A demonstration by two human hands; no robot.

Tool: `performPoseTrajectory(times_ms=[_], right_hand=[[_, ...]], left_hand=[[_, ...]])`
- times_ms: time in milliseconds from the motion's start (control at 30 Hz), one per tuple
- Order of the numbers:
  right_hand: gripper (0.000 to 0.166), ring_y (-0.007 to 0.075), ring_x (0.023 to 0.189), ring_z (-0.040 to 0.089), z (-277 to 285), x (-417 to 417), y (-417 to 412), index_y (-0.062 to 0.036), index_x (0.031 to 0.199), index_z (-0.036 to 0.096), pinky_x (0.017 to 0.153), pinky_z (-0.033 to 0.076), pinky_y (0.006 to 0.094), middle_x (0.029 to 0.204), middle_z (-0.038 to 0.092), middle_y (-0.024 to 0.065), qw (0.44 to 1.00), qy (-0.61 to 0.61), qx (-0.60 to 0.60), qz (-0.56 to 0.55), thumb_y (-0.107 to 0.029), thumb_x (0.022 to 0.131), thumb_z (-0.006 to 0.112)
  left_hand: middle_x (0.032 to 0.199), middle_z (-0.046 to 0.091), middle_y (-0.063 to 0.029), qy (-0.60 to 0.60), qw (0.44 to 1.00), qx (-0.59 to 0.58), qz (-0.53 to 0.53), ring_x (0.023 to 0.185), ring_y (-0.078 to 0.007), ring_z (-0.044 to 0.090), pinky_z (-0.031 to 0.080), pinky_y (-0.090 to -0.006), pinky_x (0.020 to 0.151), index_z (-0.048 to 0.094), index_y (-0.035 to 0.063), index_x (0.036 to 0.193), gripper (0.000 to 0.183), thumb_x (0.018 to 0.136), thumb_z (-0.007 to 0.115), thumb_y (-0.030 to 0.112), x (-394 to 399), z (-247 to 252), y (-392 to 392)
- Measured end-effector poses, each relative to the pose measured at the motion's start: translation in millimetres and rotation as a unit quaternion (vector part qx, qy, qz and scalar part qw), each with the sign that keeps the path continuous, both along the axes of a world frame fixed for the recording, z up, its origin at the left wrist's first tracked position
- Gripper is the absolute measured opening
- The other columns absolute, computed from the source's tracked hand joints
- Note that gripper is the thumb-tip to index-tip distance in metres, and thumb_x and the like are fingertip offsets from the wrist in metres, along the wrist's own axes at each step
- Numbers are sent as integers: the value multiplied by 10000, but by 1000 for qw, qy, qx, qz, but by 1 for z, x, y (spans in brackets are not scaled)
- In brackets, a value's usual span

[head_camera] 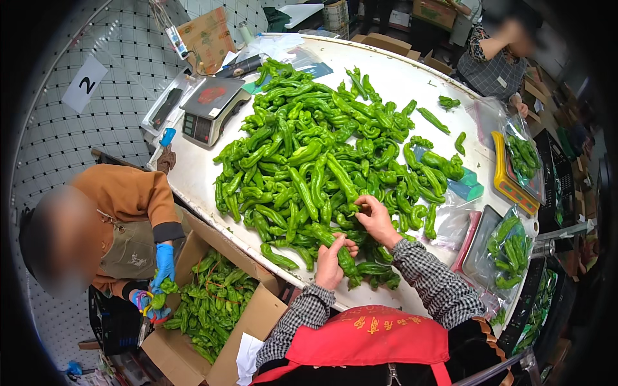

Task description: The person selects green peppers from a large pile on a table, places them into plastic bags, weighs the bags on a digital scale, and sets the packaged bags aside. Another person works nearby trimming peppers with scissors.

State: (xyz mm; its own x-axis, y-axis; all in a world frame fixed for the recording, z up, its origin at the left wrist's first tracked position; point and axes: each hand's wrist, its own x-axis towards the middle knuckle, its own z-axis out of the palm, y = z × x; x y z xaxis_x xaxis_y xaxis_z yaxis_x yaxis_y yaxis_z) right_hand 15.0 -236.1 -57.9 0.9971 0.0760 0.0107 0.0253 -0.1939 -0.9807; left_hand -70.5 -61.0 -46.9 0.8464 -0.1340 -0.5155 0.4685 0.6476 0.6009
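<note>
A large heap of long, wrinkled green peppers (294, 144) covers the middle of a white table (386, 62). At the heap's near edge, my left hand (332, 263) is closed around a green pepper (346, 264). Slightly farther out and to the right, my right hand (376, 219) has thumb and forefinger at the stem end of another long green pepper (341, 174), which still rests on the heap. Part of the left-hand pepper is hidden by my fingers.
A digital scale (212, 108) stands at the far left. Bagged peppers (509, 248) lie on a scale at right; a yellow scale (514, 173) carries another bag. Left of me, a gloved co-worker (164, 265) holds scissors and peppers over a cardboard box (260, 309). Another person (492, 72) stands across.
</note>
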Motion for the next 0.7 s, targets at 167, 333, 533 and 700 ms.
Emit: performPoseTrajectory(times_ms=[167,333,533,700], right_hand=[[278,83,809,584,14,-27,-23,-36,1127,601,741,505,253,917,614,-6,975,122,185,30,-1,865,687],[287,108,1085,568,39,-101,-60,-27,1101,573,941,485,276,1239,566,41,962,176,160,131,46,833,643],[452,189,1238,581,51,-162,-70,-19,1324,504,1047,498,358,1343,577,104,977,137,150,64,-83,910,675],[881,333,1339,552,88,-187,-72,-55,1588,321,1099,475,398,1459,505,207,992,-55,-109,13,-216,870,804]], left_hand=[[1368,599,-272,-29,995,-95,-23,1259,-376,619,517,-475,1075,422,-30,1471,516,1025,591,167,13,-1,7],[1548,458,-264,-18,955,-292,-46,1460,-419,426,330,-562,1232,316,64,1584,639,990,533,150,18,-4,-2],[1472,529,-263,-43,947,-310,-76,1388,-407,504,364,-547,1215,349,71,1573,647,975,562,192,0,4,-37],[1458,542,-241,-86,961,-230,-127,1378,-376,510,398,-516,1188,384,78,1555,647,1009,585,361,-21,23,-85]])
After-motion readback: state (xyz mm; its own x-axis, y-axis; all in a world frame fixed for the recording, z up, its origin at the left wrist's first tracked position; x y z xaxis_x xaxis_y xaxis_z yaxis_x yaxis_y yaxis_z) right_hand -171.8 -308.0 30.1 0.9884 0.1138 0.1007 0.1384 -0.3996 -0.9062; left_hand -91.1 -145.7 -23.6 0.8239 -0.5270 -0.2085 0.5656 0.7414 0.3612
